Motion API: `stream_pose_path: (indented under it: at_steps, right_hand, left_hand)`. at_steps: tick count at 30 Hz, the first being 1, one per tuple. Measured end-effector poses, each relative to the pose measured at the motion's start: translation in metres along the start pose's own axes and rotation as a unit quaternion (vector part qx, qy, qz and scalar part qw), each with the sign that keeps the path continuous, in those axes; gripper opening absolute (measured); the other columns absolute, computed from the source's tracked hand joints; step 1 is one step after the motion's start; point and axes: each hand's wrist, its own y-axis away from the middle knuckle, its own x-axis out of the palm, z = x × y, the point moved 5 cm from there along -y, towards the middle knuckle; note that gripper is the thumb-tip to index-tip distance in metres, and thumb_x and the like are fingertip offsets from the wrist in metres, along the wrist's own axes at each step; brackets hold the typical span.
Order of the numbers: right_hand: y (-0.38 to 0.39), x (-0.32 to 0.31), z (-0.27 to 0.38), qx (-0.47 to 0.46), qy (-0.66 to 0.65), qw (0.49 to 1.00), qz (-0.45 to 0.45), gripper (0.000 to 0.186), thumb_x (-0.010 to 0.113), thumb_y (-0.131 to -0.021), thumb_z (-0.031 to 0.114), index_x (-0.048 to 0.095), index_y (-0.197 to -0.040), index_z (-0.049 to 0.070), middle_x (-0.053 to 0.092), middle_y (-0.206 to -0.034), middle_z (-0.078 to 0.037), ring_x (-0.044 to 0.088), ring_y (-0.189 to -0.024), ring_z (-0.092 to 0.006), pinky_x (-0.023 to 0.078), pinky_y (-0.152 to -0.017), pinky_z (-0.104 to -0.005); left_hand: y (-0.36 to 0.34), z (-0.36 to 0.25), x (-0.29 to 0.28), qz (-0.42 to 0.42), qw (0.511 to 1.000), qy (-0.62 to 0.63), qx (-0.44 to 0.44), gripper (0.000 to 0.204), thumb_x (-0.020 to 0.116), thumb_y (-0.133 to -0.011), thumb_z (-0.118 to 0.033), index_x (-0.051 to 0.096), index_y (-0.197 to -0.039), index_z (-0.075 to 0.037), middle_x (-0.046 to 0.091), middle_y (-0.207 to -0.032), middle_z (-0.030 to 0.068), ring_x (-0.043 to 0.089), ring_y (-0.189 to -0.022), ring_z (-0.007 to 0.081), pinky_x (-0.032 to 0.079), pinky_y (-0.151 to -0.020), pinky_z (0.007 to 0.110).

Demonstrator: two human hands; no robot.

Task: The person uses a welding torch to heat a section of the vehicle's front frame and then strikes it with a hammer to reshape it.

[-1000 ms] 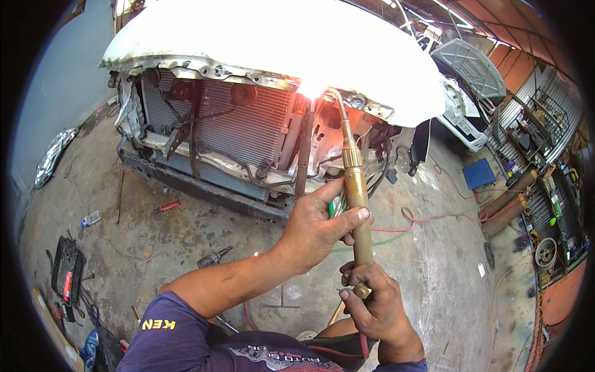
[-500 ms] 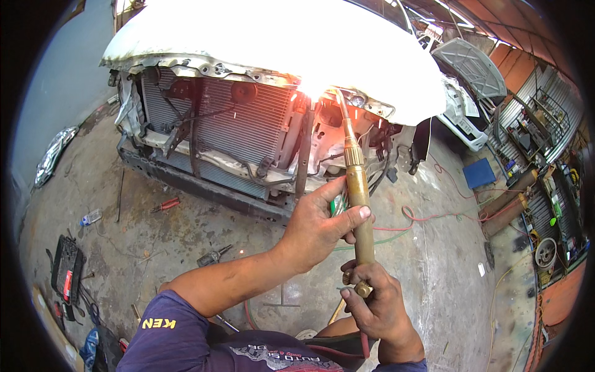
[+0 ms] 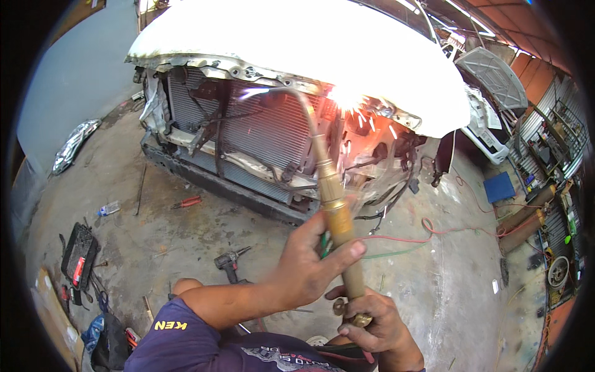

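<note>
A brass gas torch (image 3: 335,197) is gripped by both my hands, its bent tip lit with a thin bluish-white flame (image 3: 255,92) that points left. My left hand (image 3: 308,260) is closed round the barrel, with a bit of green showing beside it that I cannot make out. Lower down, my right hand (image 3: 378,319) is wrapped round the valve end, by the brass knobs (image 3: 361,320). Ahead stands a car front without its bumper, the white hood (image 3: 297,37) glaring above the exposed radiator (image 3: 266,136). Bright sparks (image 3: 348,102) burst under the hood's front edge, right of the torch tip.
On the concrete floor to the left lie a power tool (image 3: 229,263), red-handled pliers (image 3: 186,202), a plastic bottle (image 3: 108,209) and a black tool tray (image 3: 93,245). A red hose (image 3: 396,237) runs off to the right, toward a blue panel (image 3: 499,187).
The torch has tilted left, its tip swinging away from the glowing spot, and the flame now shows against the radiator. Both hands keep their hold. The view has shifted slightly.
</note>
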Motion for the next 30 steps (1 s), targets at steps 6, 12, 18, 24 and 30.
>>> stream_pose_path:
  at_steps: [6,12,18,24,30]
  right_hand:
    - [-0.011,0.048,-0.041,0.062,-0.168,0.977,0.116,0.067,0.089,-0.086,0.014,0.054,-0.143,0.006,0.064,-0.130,-0.018,0.070,-0.108,-0.0314,0.056,-0.088,-0.0412]
    - [-0.052,0.056,-0.034,0.098,-0.108,0.982,0.121,0.090,0.089,-0.085,0.019,0.044,-0.161,0.007,0.056,-0.149,-0.023,0.068,-0.119,-0.0334,0.058,-0.097,-0.0442]
    - [-0.113,0.035,0.056,-0.211,0.089,0.963,0.138,0.047,0.074,-0.092,0.010,0.069,-0.139,0.012,0.063,-0.140,-0.024,0.075,-0.107,-0.0324,0.063,-0.089,-0.0420]
    - [-0.142,0.065,0.074,-0.448,0.050,0.892,-0.037,0.032,0.086,-0.083,0.019,0.084,-0.115,0.017,0.077,-0.107,-0.017,0.070,-0.076,-0.0226,0.055,-0.058,-0.0304]
    - [-0.155,0.096,0.072,-0.438,0.071,0.892,-0.084,0.035,0.086,-0.083,0.029,0.084,-0.116,0.018,0.078,-0.117,-0.013,0.070,-0.084,-0.0237,0.061,-0.073,-0.0384]
  left_hand:
    - [0.031,-0.009,-0.045,-0.135,0.988,0.069,0.000,0.065,0.054,-0.110,-0.030,0.034,-0.164,-0.001,0.061,-0.103,0.0095,0.058,-0.090,0.0160,0.054,-0.084,0.034]
    - [0.037,-0.015,-0.086,-0.213,0.961,0.172,0.029,0.064,0.053,-0.112,-0.035,0.033,-0.165,-0.006,0.059,-0.102,0.0083,0.059,-0.085,0.0141,0.057,-0.069,0.031]
    - [0.046,-0.034,-0.156,-0.303,0.906,0.229,0.186,0.060,0.048,-0.115,-0.033,0.032,-0.165,-0.004,0.058,-0.117,0.0070,0.057,-0.084,0.0143,0.056,-0.061,0.027]
    - [0.057,-0.059,-0.201,-0.337,0.873,0.206,0.284,0.057,0.045,-0.116,-0.028,0.032,-0.162,0.003,0.054,-0.129,0.0115,0.056,-0.086,0.0163,0.056,-0.059,0.026]
    - [0.070,-0.066,-0.232,-0.374,0.861,0.182,0.292,0.057,0.046,-0.116,-0.027,0.032,-0.162,0.003,0.056,-0.126,0.0105,0.056,-0.087,0.0155,0.055,-0.059,0.026]
